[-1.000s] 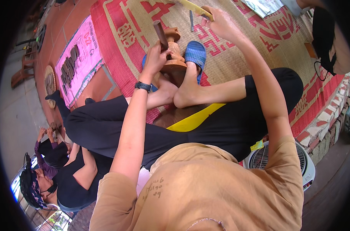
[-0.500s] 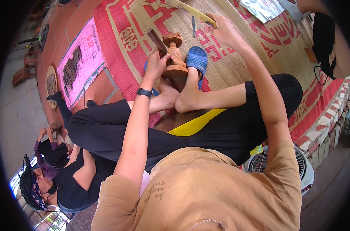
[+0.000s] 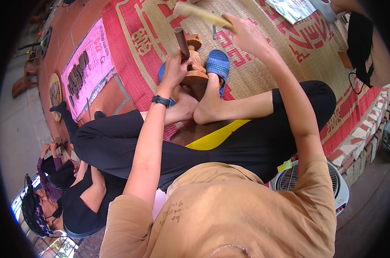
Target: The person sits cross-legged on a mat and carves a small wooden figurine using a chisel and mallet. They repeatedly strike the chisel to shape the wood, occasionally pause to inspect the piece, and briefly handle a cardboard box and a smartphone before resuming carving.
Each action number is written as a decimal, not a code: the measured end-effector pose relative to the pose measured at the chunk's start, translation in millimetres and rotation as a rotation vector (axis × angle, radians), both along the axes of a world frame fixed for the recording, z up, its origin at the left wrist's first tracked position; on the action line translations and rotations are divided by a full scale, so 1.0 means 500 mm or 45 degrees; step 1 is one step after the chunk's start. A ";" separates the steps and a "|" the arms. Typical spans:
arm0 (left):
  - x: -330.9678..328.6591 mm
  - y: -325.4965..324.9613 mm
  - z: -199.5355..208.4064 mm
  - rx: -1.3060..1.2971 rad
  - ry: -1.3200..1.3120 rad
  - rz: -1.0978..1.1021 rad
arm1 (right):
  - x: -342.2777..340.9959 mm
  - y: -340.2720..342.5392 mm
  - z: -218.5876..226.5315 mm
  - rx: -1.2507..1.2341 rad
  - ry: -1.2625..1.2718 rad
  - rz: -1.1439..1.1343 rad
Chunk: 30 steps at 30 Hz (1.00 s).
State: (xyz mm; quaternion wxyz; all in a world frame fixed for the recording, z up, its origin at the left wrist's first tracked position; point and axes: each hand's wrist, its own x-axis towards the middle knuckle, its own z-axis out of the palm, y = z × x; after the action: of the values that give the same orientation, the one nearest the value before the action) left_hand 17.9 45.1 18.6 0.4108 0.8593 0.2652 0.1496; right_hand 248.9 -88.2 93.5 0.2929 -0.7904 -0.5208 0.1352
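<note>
My left hand [image 3: 174, 72], with a watch on its wrist, is wrapped round a chisel [image 3: 182, 44] with a dark, thick handle. The chisel's lower end meets a carved wooden figure [image 3: 196, 60] on a round base, but my fingers hide the tip. My feet, in blue slippers [image 3: 217, 65], flank the carving. Raised to the right, my right hand [image 3: 246, 36] grips a pale wooden mallet [image 3: 205, 17] by its handle. The mallet's head is blurred, above and apart from the chisel's end.
Beyond the carving, a thin metal tool [image 3: 214, 32] lies on the red and tan woven mat [image 3: 255, 64]. Several dark tools rest on a pink sheet [image 3: 94, 64] at left. Another person [image 3: 85, 202] sits at lower left; someone's arm [image 3: 380, 64] shows at right beside a fan [image 3: 339, 185].
The mallet has moved left and slightly nearer, toward the chisel. The chisel's handle has swung to the right and stands more upright. My left hand remains at the carving.
</note>
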 end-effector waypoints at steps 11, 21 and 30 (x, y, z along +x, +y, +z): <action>0.003 0.003 0.000 -0.011 0.073 0.005 | -0.012 -0.004 0.022 -0.100 -0.192 -0.030; -0.011 0.034 0.009 -0.764 -0.071 0.121 | -0.001 -0.025 0.027 -0.088 -0.149 -0.108; -0.033 0.050 0.003 -0.431 -0.207 0.245 | 0.005 -0.020 0.035 -0.125 -0.093 -0.093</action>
State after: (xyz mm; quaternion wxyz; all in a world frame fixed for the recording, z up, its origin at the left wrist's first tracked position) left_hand 1.4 70.3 20.0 0.5533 0.7339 0.3333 0.2103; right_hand 251.4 -98.4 111.2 0.2391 -0.8266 -0.4948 0.1209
